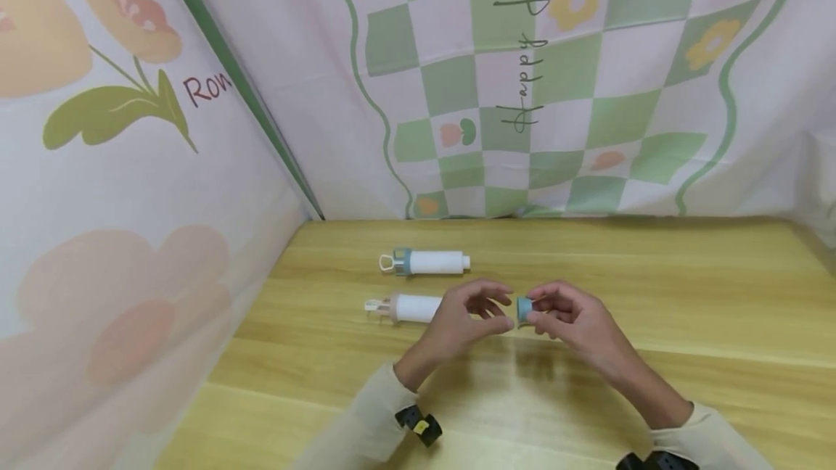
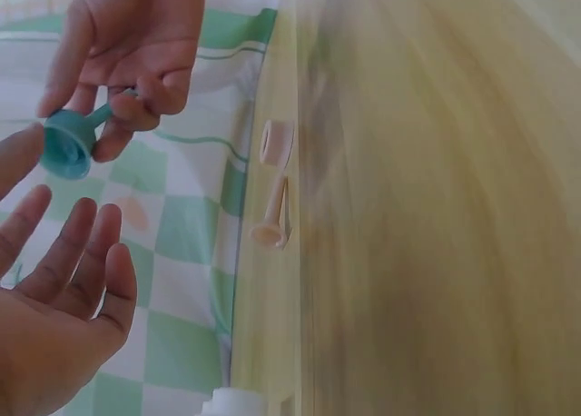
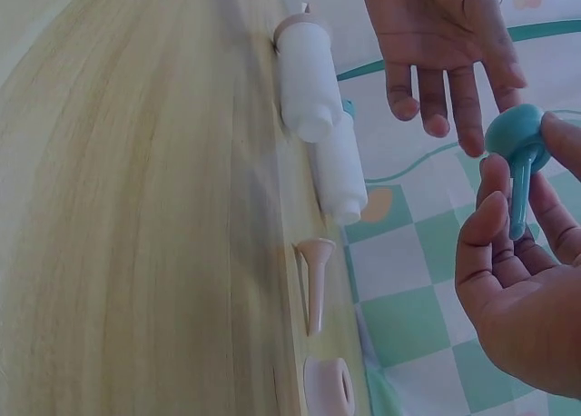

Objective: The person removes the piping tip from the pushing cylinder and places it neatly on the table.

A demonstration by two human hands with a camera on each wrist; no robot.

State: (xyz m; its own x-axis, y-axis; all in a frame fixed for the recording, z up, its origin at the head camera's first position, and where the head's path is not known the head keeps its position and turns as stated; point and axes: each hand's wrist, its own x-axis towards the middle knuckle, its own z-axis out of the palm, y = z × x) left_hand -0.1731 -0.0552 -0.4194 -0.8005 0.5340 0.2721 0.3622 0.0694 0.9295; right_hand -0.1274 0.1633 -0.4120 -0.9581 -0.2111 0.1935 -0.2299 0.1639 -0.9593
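Observation:
My right hand (image 1: 578,321) pinches a teal funnel-shaped nozzle (image 3: 519,134) with a thin stem, its wide mouth facing my left hand (image 1: 460,318). The left hand's fingers are loosely bent with nothing between them, close to the nozzle's rim; whether a fingertip touches it I cannot tell. Behind the left hand lies a white tube (image 1: 414,308) with a pinkish collar and a pale loop end, partly covered by that hand. Farther back lies a second white tube (image 1: 436,262) with a teal collar and a white loop handle.
On the wooden table (image 1: 718,310), a pink funnel-shaped nozzle (image 3: 316,280) and a pink ring-like cap (image 3: 327,387) lie in line with the tubes. A checkered curtain (image 1: 503,78) hangs along the back edge, and a floral cloth (image 1: 130,201) borders the left side.

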